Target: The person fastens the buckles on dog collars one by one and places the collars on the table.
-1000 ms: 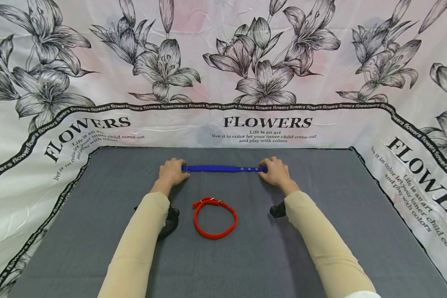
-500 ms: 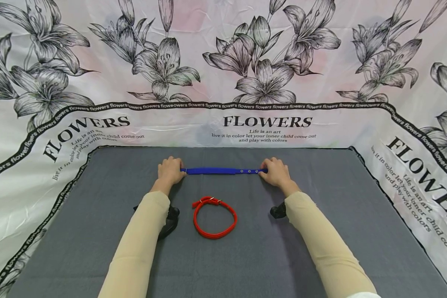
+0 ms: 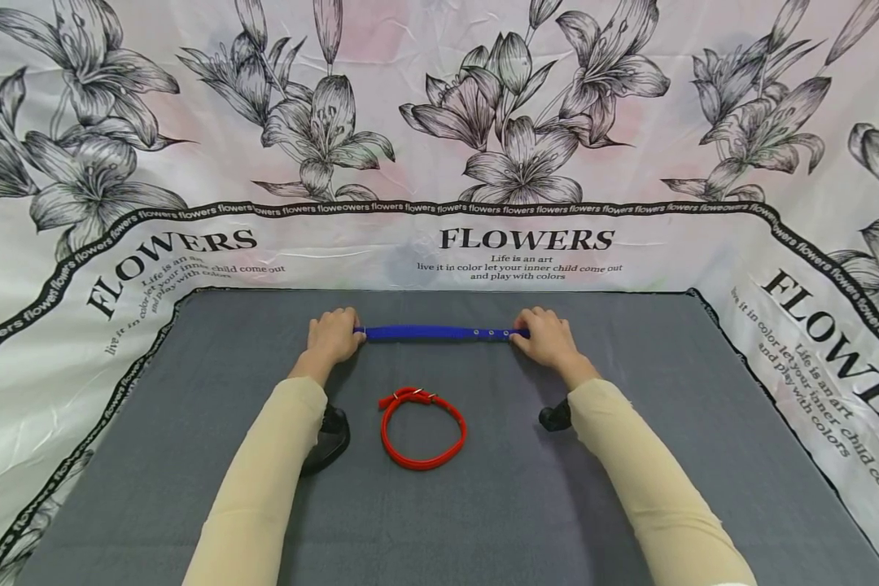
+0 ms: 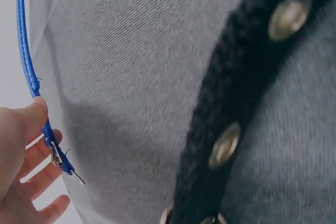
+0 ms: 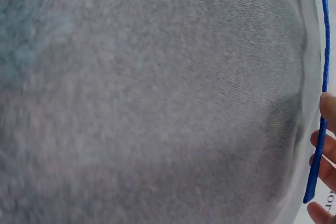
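Note:
A blue buckle collar (image 3: 417, 333) is stretched straight between my two hands above the far part of the table. My left hand (image 3: 334, 335) pinches its buckle end between thumb and fingers; the left wrist view shows the metal buckle (image 4: 55, 153) past the thumb. The other end, with its row of eyelets, is pinched by my right hand (image 3: 545, 338), and its tip sticks out below the fingers in the right wrist view. Nearer to me lies a red collar (image 3: 422, 464), buckled into a ring.
A black strap with brass eyelets (image 4: 210, 124) looms close in the left wrist view; in the head view my left sleeve (image 3: 264, 472) partly covers a black curved shape. Grey cloth (image 3: 454, 521) covers the table, with a flower-printed sheet (image 3: 527, 228) at its back and sides.
My hands have spread slightly apart, the left one leftward and the right one rightward, with the blue collar still between them. The forearms have shifted a little outward. The red collar has stayed put.

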A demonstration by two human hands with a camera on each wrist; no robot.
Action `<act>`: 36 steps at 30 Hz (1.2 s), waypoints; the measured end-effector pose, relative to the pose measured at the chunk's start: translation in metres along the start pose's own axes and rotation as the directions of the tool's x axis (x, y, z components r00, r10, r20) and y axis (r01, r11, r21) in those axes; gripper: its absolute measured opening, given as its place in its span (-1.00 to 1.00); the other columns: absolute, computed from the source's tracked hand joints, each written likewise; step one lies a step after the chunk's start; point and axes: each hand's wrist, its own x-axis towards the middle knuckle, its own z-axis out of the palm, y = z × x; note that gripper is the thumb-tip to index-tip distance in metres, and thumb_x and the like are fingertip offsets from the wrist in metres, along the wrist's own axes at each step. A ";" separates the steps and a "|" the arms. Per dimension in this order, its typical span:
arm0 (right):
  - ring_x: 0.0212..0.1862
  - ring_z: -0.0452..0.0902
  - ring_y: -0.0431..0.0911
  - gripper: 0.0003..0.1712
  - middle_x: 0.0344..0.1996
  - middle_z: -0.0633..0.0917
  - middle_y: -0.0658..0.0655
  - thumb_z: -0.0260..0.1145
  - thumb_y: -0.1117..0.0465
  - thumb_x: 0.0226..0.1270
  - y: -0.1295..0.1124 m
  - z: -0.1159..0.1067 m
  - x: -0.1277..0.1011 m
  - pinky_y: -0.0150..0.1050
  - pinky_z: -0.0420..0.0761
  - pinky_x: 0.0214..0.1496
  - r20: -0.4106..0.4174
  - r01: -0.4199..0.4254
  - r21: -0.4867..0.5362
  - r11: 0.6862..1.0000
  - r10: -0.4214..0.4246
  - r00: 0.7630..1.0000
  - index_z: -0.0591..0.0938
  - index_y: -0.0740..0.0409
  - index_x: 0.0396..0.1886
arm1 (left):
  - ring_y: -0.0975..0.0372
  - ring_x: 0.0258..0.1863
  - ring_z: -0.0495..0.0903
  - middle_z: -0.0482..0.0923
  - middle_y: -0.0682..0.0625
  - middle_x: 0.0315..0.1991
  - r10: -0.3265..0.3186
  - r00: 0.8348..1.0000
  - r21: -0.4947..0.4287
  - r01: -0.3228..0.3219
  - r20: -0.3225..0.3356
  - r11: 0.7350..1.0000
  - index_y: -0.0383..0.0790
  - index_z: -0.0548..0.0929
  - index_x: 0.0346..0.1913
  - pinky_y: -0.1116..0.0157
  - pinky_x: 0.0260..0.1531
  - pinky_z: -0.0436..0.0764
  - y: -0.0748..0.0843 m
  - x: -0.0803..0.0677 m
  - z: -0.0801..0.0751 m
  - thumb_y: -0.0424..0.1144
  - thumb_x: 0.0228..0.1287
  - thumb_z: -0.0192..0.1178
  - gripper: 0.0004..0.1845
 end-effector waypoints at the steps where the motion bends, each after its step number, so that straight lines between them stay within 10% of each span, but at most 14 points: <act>1: -0.09 0.45 0.11 -0.74 -0.21 0.57 0.15 0.25 0.04 0.24 0.000 -0.001 0.000 0.08 0.37 -0.10 -0.003 0.009 0.004 1.000 -0.009 1.000 0.56 0.11 -0.20 | -0.05 -0.07 0.47 0.53 -0.14 -0.12 0.007 1.000 0.001 -0.007 -0.004 1.000 -0.22 0.51 -0.14 0.01 -0.11 0.35 0.000 -0.001 -0.001 -0.11 0.28 0.13 -0.75; 23: -0.23 0.55 0.01 -0.86 -0.30 0.64 0.15 0.22 0.17 0.29 0.003 -0.020 -0.009 -0.04 0.50 -0.14 -0.096 0.150 0.213 0.965 -0.132 0.987 0.60 0.14 -0.26 | -0.04 -0.12 0.46 0.50 -0.15 -0.20 0.170 0.971 -0.054 -0.181 -0.166 0.982 -0.26 0.50 -0.12 0.01 -0.15 0.42 -0.011 -0.025 -0.019 -0.15 0.37 0.02 -0.77; 36: -0.53 0.33 -0.13 -0.87 -0.48 0.58 0.05 0.18 0.20 0.32 0.005 -0.024 -0.010 -0.24 0.30 -0.44 -0.098 0.119 0.200 0.973 -0.101 0.990 0.62 0.12 -0.30 | 0.03 -0.20 0.51 0.55 -0.11 -0.23 0.132 0.963 -0.125 -0.165 -0.237 0.978 -0.25 0.57 -0.14 0.06 -0.22 0.49 -0.012 -0.035 -0.011 -0.23 0.38 -0.01 -0.80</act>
